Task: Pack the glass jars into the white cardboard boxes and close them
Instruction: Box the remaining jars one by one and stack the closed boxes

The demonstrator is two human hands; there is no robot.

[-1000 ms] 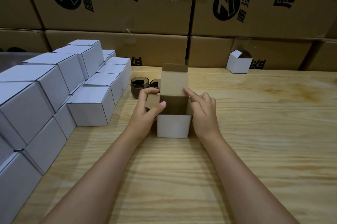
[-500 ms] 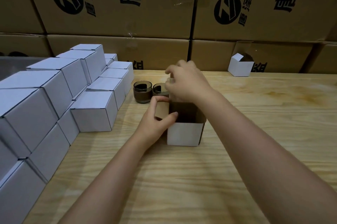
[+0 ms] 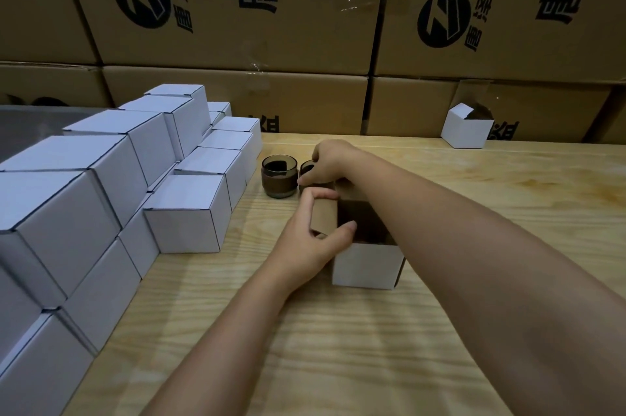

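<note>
Glass jar (image 3: 306, 168) in right grip (image 3: 333, 161), behind box (image 3: 367, 264)

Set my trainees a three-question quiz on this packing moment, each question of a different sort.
1. True or false: the white cardboard box whose brown flap the left hand holds is closed.
2. The right hand grips: A) the nearer dark glass jar; B) a roll of tape; C) nothing.
3. How many glass jars stand on the pale wooden table?

Key: 1 false; 2 A; 3 two, counting the free dark glass jar.
</note>
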